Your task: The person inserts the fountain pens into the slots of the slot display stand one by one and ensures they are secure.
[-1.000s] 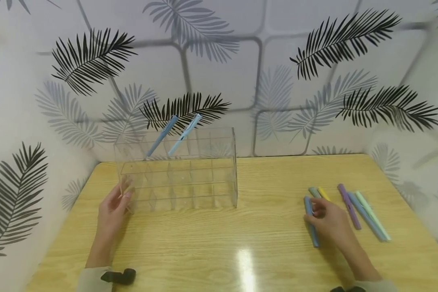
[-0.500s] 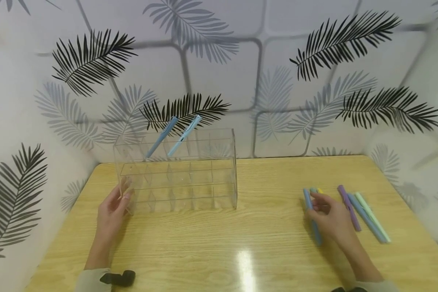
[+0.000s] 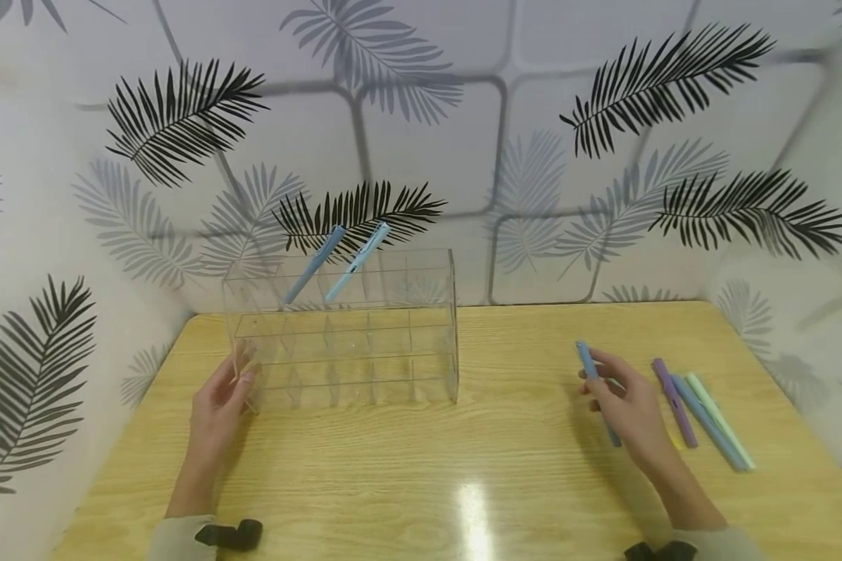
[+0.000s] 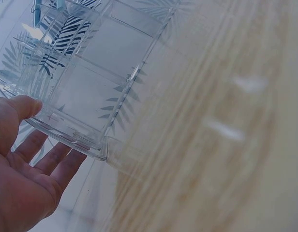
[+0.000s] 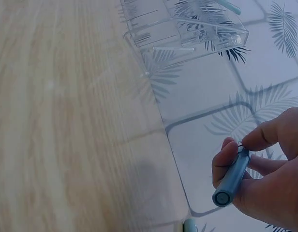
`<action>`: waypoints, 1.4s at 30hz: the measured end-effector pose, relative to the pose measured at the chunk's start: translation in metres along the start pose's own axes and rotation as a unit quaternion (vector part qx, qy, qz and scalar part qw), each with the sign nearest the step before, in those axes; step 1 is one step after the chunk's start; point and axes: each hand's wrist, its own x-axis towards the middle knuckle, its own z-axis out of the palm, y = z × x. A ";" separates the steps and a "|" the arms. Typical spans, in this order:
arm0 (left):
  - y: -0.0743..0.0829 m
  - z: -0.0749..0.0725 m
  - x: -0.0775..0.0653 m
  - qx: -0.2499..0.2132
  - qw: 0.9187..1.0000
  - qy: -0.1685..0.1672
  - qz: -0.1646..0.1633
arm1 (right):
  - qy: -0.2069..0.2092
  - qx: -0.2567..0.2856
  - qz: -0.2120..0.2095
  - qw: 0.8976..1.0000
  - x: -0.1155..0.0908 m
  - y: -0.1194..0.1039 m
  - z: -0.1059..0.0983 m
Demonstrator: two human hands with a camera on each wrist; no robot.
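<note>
One pen (image 5: 232, 178) in pinching right hand (image 3: 627, 405); one rack (image 3: 365, 359), two pens (image 3: 358, 263) inside, in pinching left hand (image 3: 217, 399)

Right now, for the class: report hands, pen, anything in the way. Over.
Left hand gripping rack by its left side. Right hand pinching blue pen, apart from rack. Nothing seen between them.

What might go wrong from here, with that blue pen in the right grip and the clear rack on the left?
The blue pen may twist or slip: the right grip pinches it mid-length, both ends sticking out.
The clear rack is see-through, so the pen might clip it if carried that way.
The left grip holds the rack's side; a nudge could disturb the light blue pen leaning there.
</note>
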 end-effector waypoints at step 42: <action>0.000 -0.001 0.001 -0.001 1.000 0.003 0.008 | 0.044 0.191 -0.193 0.961 0.082 -0.115 0.066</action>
